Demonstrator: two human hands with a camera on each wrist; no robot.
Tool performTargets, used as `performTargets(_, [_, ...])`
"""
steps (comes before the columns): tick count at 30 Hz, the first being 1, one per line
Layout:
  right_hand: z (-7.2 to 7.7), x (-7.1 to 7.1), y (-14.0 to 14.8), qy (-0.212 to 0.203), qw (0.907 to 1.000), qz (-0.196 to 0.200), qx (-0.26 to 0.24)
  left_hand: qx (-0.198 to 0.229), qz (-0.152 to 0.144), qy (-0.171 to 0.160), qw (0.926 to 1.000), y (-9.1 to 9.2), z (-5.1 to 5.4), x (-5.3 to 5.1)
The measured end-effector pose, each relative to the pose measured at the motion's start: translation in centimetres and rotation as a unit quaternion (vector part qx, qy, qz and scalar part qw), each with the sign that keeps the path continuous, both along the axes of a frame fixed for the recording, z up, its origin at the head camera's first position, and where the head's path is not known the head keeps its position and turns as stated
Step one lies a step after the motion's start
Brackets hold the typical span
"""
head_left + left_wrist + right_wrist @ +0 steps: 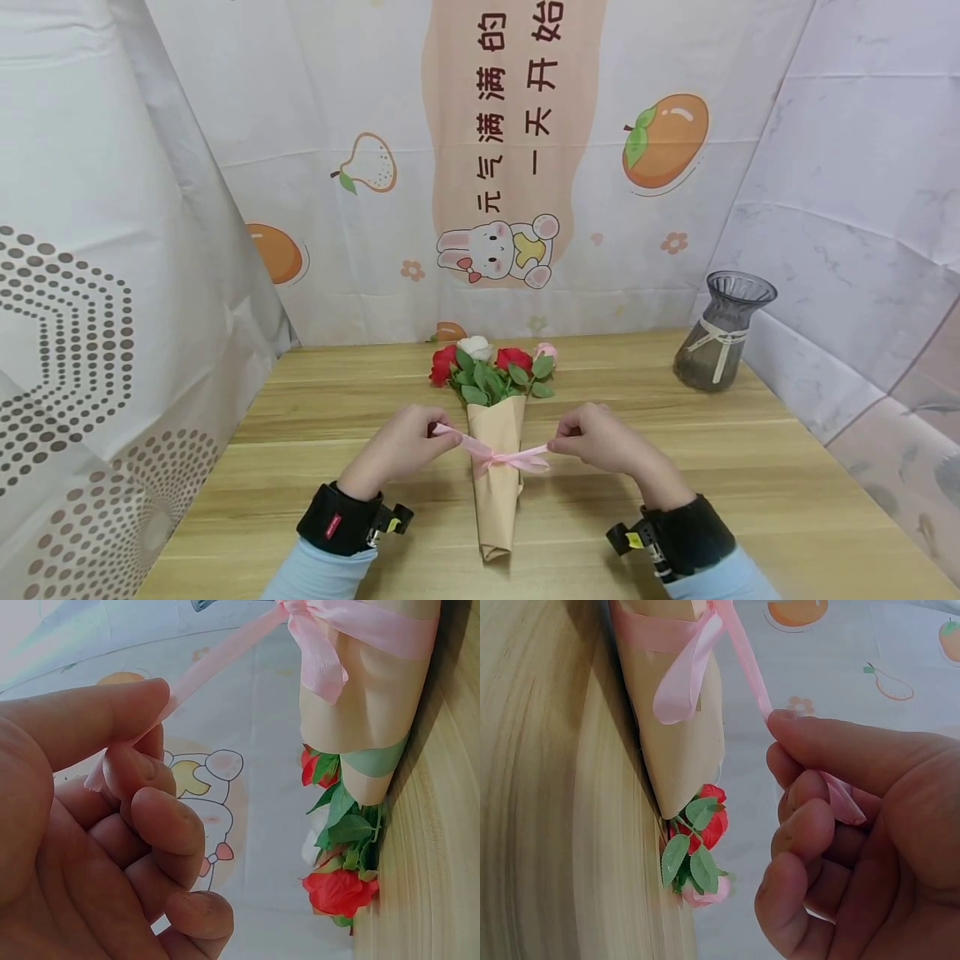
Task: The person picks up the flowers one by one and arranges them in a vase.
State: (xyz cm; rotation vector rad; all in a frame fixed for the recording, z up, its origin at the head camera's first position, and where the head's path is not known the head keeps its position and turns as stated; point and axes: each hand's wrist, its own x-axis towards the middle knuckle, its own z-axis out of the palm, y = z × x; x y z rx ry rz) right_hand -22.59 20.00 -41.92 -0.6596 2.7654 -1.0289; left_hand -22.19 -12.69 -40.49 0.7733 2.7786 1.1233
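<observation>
A bouquet wrapped in tan paper [495, 508] lies on the wooden table, its flower end pointing away from me. Red roses [514, 360], a white rose [475, 347] and a pink rose [546, 353] show above green leaves. Around the middle of the wrap runs a pink ribbon [379, 630], knotted at the front. My left hand [412, 440] pinches one ribbon end between thumb and index finger, left of the knot. On the other side, my right hand [600, 437] pinches the other end. Both ends stretch outward; a ribbon loop [679, 697] hangs beside the knot.
A grey glass vase [712, 350] with a pale bow round its neck stands at the table's back right. Behind the wooden table [300, 467] hangs a printed cloth [360, 283], with more cloth at both sides. Each wrist wears a black strap with a small camera.
</observation>
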Motion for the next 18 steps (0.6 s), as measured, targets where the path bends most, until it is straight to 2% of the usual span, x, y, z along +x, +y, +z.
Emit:
performTargets(8, [-0.02, -0.06, 0.33, 0.0, 1.0, 0.002, 0.0, 0.008, 0.015, -0.017, 0.9997, -0.47, -0.32, -0.3])
performTargets(12, [-0.07, -0.12, 0.51, 0.005, 1.0, 0.0, 0.003, 0.007, 0.011, -0.021, 0.9997, -0.76, -0.54, -0.52])
performTargets(18, [-0.09, -0.23, 0.79, 0.007, 1.0, -0.001, 0.003, 0.011, 0.005, -0.023, 0.9997, -0.92, -0.34, -0.54])
